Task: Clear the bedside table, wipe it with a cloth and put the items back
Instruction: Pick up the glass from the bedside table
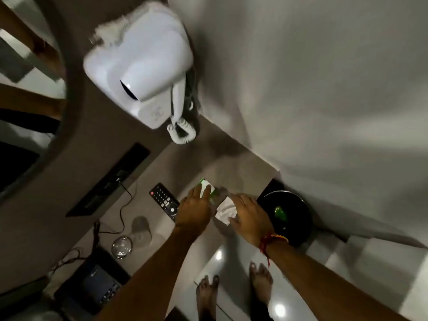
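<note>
Two bare feet [234, 290] stood on glossy floor tile at the table's edge. Both forearms reached out over the beige table top [162, 172]. Right hand [250, 216], red thread at the wrist, was closed around a crumpled white cloth [226, 209], pressed down on the surface. Left hand [195, 208], just beside it, fingers curled, gripped a small green-and-white box [206, 189], at or just above the surface; could not tell which. Black remote [165, 200] lay flat to the left of that hand. Nearer me on the left: upturned glass [121, 246] and a dark phone [99, 283] with cables. Black bin [289, 214], something green inside, stood right of the cloth. White wall-mounted hair dryer [143, 72] hung farthest back.
</note>
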Motion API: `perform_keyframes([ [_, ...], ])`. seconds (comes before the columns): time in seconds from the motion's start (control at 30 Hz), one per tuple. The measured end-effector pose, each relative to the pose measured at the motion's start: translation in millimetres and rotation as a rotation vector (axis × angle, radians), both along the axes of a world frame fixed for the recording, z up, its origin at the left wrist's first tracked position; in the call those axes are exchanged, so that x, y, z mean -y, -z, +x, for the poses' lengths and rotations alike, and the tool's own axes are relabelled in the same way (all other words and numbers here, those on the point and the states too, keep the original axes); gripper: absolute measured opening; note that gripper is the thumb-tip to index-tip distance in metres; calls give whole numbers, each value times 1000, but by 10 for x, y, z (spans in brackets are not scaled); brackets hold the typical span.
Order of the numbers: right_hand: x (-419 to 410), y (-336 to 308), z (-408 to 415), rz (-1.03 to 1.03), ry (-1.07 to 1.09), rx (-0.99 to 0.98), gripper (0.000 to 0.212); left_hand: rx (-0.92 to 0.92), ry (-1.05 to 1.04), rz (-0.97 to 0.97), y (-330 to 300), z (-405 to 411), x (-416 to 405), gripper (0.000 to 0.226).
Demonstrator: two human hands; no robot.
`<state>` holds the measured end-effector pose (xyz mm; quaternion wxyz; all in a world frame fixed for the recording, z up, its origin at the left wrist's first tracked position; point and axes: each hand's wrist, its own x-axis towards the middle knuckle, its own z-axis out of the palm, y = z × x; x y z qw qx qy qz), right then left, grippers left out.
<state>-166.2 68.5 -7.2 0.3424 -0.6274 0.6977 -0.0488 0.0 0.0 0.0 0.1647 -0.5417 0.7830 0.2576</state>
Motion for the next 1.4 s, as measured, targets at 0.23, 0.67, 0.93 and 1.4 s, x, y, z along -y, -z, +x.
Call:
perform_keyframes([
  [0.23,-33,795,355,-27,-2,-87,55,-19,-72,-121,862,-34,6,59],
  [0.67,-741,920,-558,-67,433,-52,27,-296,-22,-169,916,-546,-617,28],
  [0.93,-1094,1172,-1189,208,483,17,53,-67,354,-117,1129,-1327,-1160,60],
  [1.4,-529,486,-590,55,99,-61,64,-253,-270,-275,676,-245,-1134,49],
])
